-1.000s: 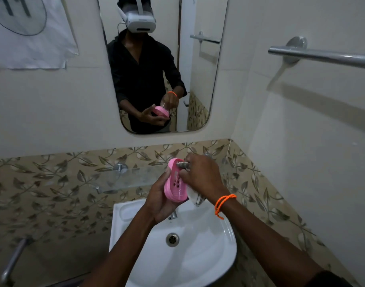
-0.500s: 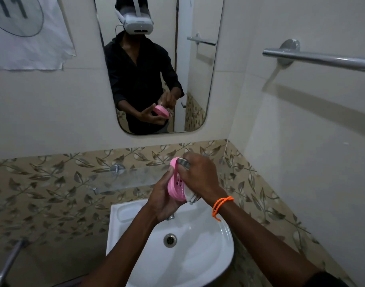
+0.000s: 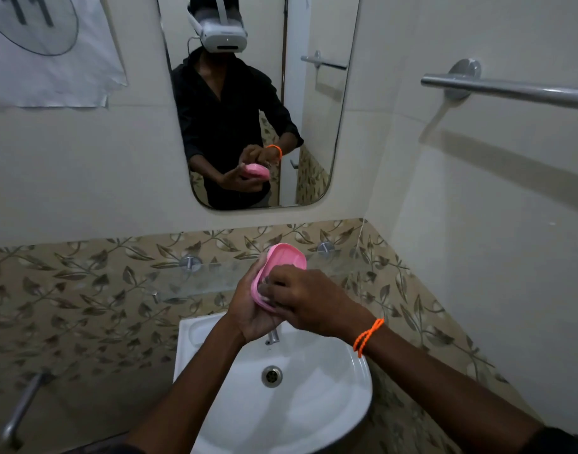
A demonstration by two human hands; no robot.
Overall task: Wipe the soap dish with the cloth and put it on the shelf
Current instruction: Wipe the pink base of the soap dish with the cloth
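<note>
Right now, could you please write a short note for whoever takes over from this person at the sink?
Left hand: grips the pink soap dish from the side, tilted up on edge above the sink.
Right hand: fingers curled, pressing a small whitish cloth into the dish's lower end; the cloth is mostly hidden.
Done: wiping is under way.
Left: finish wiping, then set the dish on the glass shelf just behind it, against the leaf-patterned tiles.

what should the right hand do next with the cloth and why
Probably keep rubbing along the soap dish: the right hand presses a barely visible cloth into its lower end, the left hand cradles it, and the glass shelf awaits behind.
</note>
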